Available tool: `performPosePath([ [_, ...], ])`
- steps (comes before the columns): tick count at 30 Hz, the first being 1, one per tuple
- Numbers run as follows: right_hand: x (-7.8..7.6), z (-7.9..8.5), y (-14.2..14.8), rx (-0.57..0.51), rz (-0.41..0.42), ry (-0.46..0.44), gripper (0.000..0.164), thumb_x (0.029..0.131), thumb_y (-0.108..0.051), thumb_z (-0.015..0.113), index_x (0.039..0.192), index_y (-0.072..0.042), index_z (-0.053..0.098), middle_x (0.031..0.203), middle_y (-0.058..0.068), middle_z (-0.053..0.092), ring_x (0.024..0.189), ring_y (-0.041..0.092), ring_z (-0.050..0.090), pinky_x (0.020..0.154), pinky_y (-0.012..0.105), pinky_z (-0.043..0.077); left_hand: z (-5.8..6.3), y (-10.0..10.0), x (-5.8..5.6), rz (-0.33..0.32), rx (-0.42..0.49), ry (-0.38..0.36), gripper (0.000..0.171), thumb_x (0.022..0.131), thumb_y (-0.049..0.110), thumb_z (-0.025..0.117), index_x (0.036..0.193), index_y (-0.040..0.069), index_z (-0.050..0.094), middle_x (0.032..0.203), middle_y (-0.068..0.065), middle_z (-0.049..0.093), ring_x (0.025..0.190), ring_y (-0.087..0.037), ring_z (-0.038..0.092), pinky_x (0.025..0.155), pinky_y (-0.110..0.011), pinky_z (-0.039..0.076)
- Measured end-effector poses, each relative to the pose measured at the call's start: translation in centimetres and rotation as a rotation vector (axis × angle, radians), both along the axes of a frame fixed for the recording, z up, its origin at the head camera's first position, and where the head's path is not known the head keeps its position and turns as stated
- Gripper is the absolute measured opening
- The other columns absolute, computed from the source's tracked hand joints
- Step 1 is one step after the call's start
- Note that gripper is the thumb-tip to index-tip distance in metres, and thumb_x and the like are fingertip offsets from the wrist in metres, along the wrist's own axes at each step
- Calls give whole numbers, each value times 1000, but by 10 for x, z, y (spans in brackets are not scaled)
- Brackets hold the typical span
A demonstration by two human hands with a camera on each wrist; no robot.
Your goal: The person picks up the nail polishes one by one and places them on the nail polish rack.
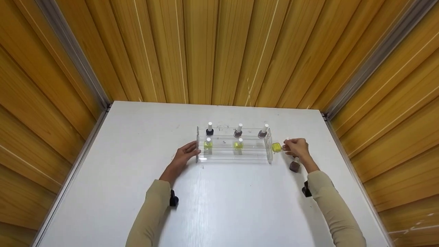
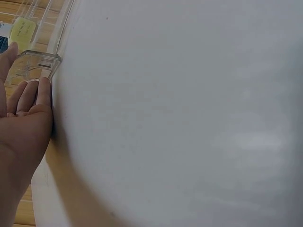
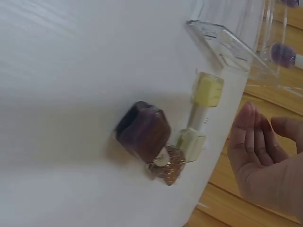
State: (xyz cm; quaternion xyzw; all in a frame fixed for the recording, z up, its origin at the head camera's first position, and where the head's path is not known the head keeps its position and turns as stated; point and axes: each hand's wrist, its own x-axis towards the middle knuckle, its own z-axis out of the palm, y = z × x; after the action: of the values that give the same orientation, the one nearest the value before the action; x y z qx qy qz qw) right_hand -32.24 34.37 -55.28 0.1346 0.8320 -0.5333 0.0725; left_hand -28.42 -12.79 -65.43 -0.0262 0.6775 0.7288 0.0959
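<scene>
A clear acrylic rack [image 1: 235, 160] stands on the white table, holding nail polish bottles with white caps. My left hand [image 1: 185, 154] grips its left end panel, thumb on the inner side and fingers outside. Off the rack's right end lies a yellow nail polish bottle [image 1: 276, 147]. My right hand [image 1: 296, 146] is just right of that bottle, its fingers loosely bent with nothing between them in the right wrist view. Below this hand are a dark purple-brown bottle [image 3: 144, 132], a copper glitter bottle [image 3: 173, 168] and a pale yellow one [image 3: 191, 144].
On the rack's upper tier stand a black bottle [image 1: 210, 131] and two brownish bottles, one of them [image 1: 238, 133] mid-row. Two yellow bottles, one [image 1: 208, 145] at the left, stand on the tier below. Wood-patterned walls [image 1: 212, 51] enclose the table [image 1: 223, 206] at the back and sides.
</scene>
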Motion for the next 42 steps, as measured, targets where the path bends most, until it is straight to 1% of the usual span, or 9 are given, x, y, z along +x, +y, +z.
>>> performPosePath([
  [5,-3,-23,4,-77,-108,-101,47,102,-13,56,136,18,51,78,5,78,67,10,75,70,26,64,-2,-1,0,-1,26,-5,63,94,18,74,151,8,50,157,-20,46,153,-34,35,128,-49,24],
  [9,-7,-37,3,-23,-164,-109,42,99,-12,58,129,17,55,65,-1,72,56,8,71,63,24,62,-4,0,2,-8,43,-17,63,93,17,76,151,9,50,157,-18,48,152,-32,37,128,-47,24],
  [14,-10,-42,-3,194,-206,-52,36,97,-19,62,114,13,64,68,6,73,53,10,71,65,27,62,-5,3,2,-12,40,-13,64,93,18,76,151,9,51,156,-18,48,152,-32,38,128,-47,25],
  [18,-11,-40,-11,403,-208,-40,40,98,-33,64,102,6,67,86,16,74,69,20,71,80,38,57,-6,3,0,-20,29,-10,65,93,19,76,151,8,50,157,-19,47,152,-34,37,127,-49,26],
  [22,-14,-39,-16,487,-201,-54,42,97,-40,65,99,2,64,92,17,71,82,29,67,92,52,51,-7,3,-1,-26,14,-21,66,92,23,78,151,11,50,157,-16,48,153,-32,36,128,-49,23],
  [29,-19,-39,-17,524,-155,-65,45,94,-40,65,103,5,67,76,12,70,76,29,67,96,57,46,-5,2,-1,-15,-9,-20,67,91,24,79,151,11,51,156,-15,49,152,-32,36,128,-50,23],
  [35,-21,-39,-17,503,-98,-62,36,92,-38,63,86,-3,68,60,2,68,58,16,64,94,57,47,-5,0,-3,-16,31,6,65,93,20,77,151,8,50,156,-17,49,152,-33,37,128,-49,24],
  [38,-19,-38,-16,470,-92,-52,35,93,-37,62,84,-4,69,60,2,70,52,13,66,91,52,49,-5,-1,-4,-18,32,7,66,92,21,78,151,8,50,157,-18,48,152,-33,36,128,-50,23],
  [42,-16,-39,-14,427,-98,-19,40,93,-37,64,94,2,74,67,7,74,52,12,67,70,33,53,-4,-2,-4,-21,11,1,68,92,23,78,152,9,49,158,-17,47,154,-32,34,128,-51,21],
])
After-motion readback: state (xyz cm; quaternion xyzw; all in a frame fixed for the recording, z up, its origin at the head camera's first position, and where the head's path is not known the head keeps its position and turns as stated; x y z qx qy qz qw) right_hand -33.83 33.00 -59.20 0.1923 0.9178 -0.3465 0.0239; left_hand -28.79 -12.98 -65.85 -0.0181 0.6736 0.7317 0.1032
